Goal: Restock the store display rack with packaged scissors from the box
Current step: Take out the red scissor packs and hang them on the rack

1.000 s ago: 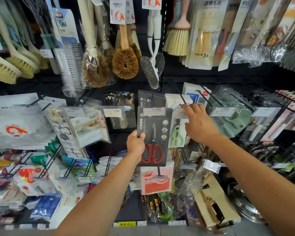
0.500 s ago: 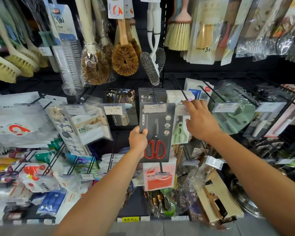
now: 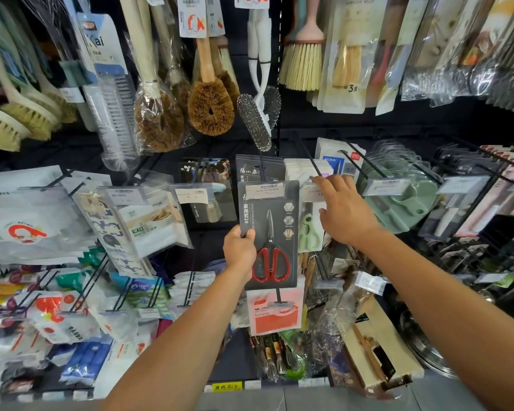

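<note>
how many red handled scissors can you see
1: in the dark pack that the left hand grips by its edge. More may be hidden, since similar dark packs hang behind it.

Both arms are bare along all their visible length, and the left hand (image 3: 239,251) and right hand (image 3: 347,215) are bare as well.

Single head-worn wide-angle view, facing the display rack (image 3: 398,126) squarely and tilted downward, with the scissors pack (image 3: 269,232) near frame centre. The camera stands close: the left hand (image 3: 239,250) and right hand (image 3: 346,216) extend from the lower edge in among the hooks (image 3: 312,161) of the rack's middle rows.
</note>
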`<state>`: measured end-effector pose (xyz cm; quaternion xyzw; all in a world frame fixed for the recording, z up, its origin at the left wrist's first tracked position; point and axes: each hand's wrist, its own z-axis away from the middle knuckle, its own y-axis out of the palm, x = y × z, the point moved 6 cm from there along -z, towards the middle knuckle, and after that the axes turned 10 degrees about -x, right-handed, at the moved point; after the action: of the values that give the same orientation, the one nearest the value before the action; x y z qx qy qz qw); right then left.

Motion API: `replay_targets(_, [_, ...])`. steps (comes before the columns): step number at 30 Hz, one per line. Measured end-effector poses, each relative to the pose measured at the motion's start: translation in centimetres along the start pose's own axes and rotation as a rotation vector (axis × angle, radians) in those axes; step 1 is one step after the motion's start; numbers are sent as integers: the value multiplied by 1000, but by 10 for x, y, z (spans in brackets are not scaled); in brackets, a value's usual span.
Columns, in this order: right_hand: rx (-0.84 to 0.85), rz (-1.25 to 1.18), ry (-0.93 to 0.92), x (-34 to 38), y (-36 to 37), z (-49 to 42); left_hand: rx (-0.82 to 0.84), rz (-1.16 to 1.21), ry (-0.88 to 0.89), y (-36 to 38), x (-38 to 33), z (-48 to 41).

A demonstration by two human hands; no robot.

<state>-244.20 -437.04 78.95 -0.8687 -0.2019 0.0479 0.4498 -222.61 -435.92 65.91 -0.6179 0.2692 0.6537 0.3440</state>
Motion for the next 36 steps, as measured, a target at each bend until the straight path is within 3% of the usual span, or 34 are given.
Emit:
replay_targets(8, [0, 6, -5, 1, 1, 0, -85, -80, -28, -3, -7, -7])
replay_targets(16, [-8, -4, 1, 1, 3, 0, 119, 45, 47, -10, 3, 7])
replay_targets(36, [24, -17, 44, 2, -1, 1, 26, -74, 13, -10, -2, -4])
